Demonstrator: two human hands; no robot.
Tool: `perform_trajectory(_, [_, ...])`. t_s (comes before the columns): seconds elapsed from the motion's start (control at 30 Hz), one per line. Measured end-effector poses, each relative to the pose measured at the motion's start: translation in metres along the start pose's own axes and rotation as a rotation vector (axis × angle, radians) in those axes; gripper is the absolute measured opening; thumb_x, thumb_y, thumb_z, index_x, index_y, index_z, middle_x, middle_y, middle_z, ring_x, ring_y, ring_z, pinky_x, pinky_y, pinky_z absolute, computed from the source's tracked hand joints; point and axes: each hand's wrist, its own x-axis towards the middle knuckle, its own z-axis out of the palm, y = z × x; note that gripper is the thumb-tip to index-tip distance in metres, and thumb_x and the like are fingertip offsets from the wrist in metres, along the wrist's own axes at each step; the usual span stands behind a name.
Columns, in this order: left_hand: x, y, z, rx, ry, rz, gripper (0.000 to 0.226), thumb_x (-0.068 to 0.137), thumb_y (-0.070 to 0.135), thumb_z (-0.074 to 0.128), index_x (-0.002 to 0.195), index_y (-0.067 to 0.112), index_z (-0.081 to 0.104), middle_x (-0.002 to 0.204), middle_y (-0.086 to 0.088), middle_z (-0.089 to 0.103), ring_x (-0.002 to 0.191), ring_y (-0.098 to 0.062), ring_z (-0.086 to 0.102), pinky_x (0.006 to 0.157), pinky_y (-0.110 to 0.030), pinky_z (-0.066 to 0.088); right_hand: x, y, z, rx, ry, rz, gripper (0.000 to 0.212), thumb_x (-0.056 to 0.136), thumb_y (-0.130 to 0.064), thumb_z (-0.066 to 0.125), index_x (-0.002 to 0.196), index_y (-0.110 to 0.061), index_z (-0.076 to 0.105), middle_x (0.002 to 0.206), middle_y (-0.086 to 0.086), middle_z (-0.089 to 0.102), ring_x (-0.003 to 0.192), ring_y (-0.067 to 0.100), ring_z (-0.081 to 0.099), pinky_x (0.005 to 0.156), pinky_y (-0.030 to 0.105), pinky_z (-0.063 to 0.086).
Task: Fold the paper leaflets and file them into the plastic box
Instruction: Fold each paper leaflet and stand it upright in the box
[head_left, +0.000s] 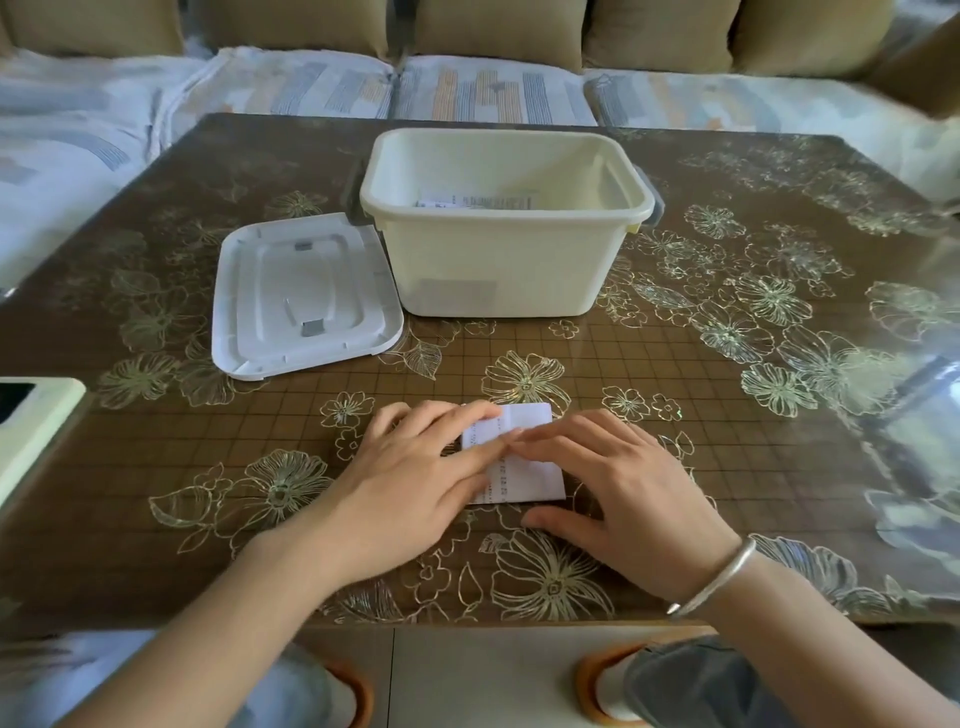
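Folded leaflet (527, 418) flat on table (208, 457) — left hand (410, 478), right hand (623, 483) pressing it, fingers straight.

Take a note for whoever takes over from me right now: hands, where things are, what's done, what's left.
Left hand: open, fingers flat on the leaflet, pressing it on the table.
Right hand: open, fingers flat on the same leaflet.
Box: open, beyond the leaflet; lid lies on the table to its left.
Done: printed paper already in the box.
Left: finish this fold, then file the leaflet in the box.
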Motion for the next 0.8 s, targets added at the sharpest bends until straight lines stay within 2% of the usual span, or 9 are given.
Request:
perform_trajectory(0.07, [0.001, -0.009, -0.003, 0.008, -0.039, 0.050, 0.052, 0.098, 0.051, 0.016, 0.149, 0.047, 0.025, 0.156, 0.015, 0.027, 0.135, -0.009, 0.025, 0.109, -0.039, 0.019, 0.001, 0.003, 0.000, -0.010, 0.000, -0.013, 0.052, 0.079, -0.065, 0.050, 0.113, -0.029, 0.065, 0.116, -0.015, 0.061, 0.108, 0.013, 0.055, 0.086, 0.035, 0.051])
perform_trajectory(0.17, [0.001, -0.016, -0.004, -0.057, -0.056, 0.054, 0.057, 0.094, 0.059, 0.022, 0.149, 0.045, 0.024, 0.154, 0.025, 0.021, 0.134, 0.002, 0.021, 0.111, -0.032, 0.014, 0.005, 0.007, -0.003, -0.048, 0.024, -0.068, 0.051, 0.079, -0.066, 0.050, 0.107, -0.026, 0.067, 0.109, -0.012, 0.065, 0.104, 0.015, 0.058, 0.085, 0.034, 0.052])
perform_trajectory(0.27, [0.000, -0.014, -0.006, -0.142, -0.032, 0.009, 0.068, 0.086, 0.069, 0.024, 0.148, 0.042, 0.028, 0.150, 0.034, 0.019, 0.128, 0.014, 0.018, 0.114, -0.030, 0.014, 0.006, 0.010, -0.002, -0.158, 0.079, -0.209, 0.039, 0.088, -0.051, 0.053, 0.103, -0.019, 0.069, 0.098, -0.006, 0.069, 0.098, 0.018, 0.063, 0.079, 0.035, 0.053])
perform_trajectory(0.4, [-0.005, -0.001, -0.008, -0.205, 0.043, -0.032, 0.087, 0.070, 0.089, 0.034, 0.141, 0.038, 0.040, 0.142, 0.031, 0.029, 0.124, 0.011, 0.024, 0.110, -0.025, 0.017, 0.002, 0.009, 0.001, -0.210, 0.202, -0.338, 0.025, 0.091, -0.029, 0.057, 0.103, -0.013, 0.071, 0.095, -0.001, 0.073, 0.090, 0.017, 0.070, 0.065, 0.034, 0.058])
perform_trajectory(0.5, [-0.007, 0.009, -0.001, -0.184, 0.160, -0.043, 0.072, 0.074, 0.077, 0.051, 0.131, 0.034, 0.051, 0.140, 0.020, 0.048, 0.124, -0.001, 0.042, 0.109, -0.028, 0.028, 0.002, 0.005, 0.003, -0.215, 0.246, -0.348, 0.021, 0.088, -0.019, 0.056, 0.098, -0.012, 0.073, 0.094, -0.001, 0.074, 0.088, 0.015, 0.071, 0.059, 0.032, 0.058])
perform_trajectory(0.6, [-0.008, 0.017, 0.005, -0.176, 0.320, -0.050, 0.040, 0.081, 0.048, 0.063, 0.115, 0.026, 0.064, 0.127, 0.011, 0.059, 0.116, -0.010, 0.055, 0.108, -0.032, 0.037, 0.002, 0.004, 0.005, -0.235, 0.240, -0.304, 0.018, 0.091, -0.016, 0.053, 0.092, -0.012, 0.071, 0.086, -0.003, 0.072, 0.080, 0.016, 0.071, 0.056, 0.033, 0.056])
perform_trajectory(0.67, [-0.010, 0.021, 0.007, -0.127, 0.458, -0.032, 0.022, 0.081, 0.029, 0.069, 0.101, 0.021, 0.072, 0.115, 0.006, 0.067, 0.104, -0.012, 0.062, 0.107, -0.037, 0.040, 0.000, 0.003, 0.005, -0.241, 0.235, -0.282, 0.017, 0.093, -0.015, 0.053, 0.089, -0.013, 0.069, 0.081, -0.003, 0.071, 0.074, 0.017, 0.070, 0.054, 0.033, 0.053])
perform_trajectory(0.73, [-0.017, 0.025, 0.010, -0.110, 0.545, -0.003, 0.013, 0.082, 0.022, 0.070, 0.094, 0.020, 0.076, 0.100, 0.007, 0.070, 0.093, -0.013, 0.062, 0.096, -0.037, 0.045, -0.008, 0.000, 0.004, -0.220, 0.238, -0.260, 0.013, 0.092, -0.014, 0.056, 0.091, -0.014, 0.069, 0.083, -0.004, 0.071, 0.073, 0.016, 0.069, 0.053, 0.033, 0.053])
perform_trajectory(0.8, [-0.025, 0.030, 0.012, -0.136, 0.539, 0.009, 0.013, 0.088, 0.027, 0.065, 0.092, 0.021, 0.076, 0.092, 0.011, 0.067, 0.087, -0.012, 0.059, 0.085, -0.031, 0.044, -0.019, -0.005, 0.003, -0.170, 0.246, -0.236, 0.011, 0.091, -0.014, 0.058, 0.093, -0.015, 0.069, 0.084, -0.006, 0.070, 0.072, 0.016, 0.068, 0.052, 0.033, 0.052])
